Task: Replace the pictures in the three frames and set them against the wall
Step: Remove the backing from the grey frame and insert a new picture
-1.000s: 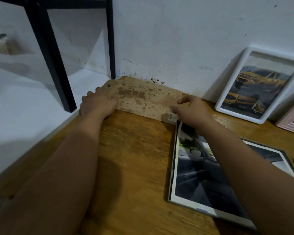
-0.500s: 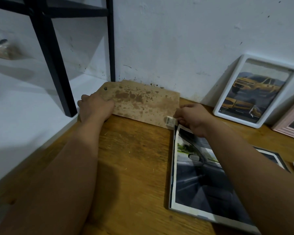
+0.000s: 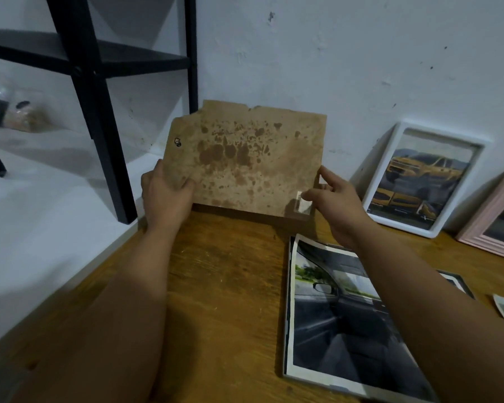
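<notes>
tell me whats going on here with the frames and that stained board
A person is holding a stained brown backing board upright over a wooden table, close to the wall. The left hand grips its left edge; the right hand pinches its lower right corner. A white frame with a yellow car picture and a pink frame lean against the wall on the right. A large car-interior print lies flat on the table.

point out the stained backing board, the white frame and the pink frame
stained backing board (image 3: pixel 245 161): head view, on the blotched middle of its brown face
white frame (image 3: pixel 374 181): head view, on its left border
pink frame (image 3: pixel 495 216): head view, on its ridged left moulding
</notes>
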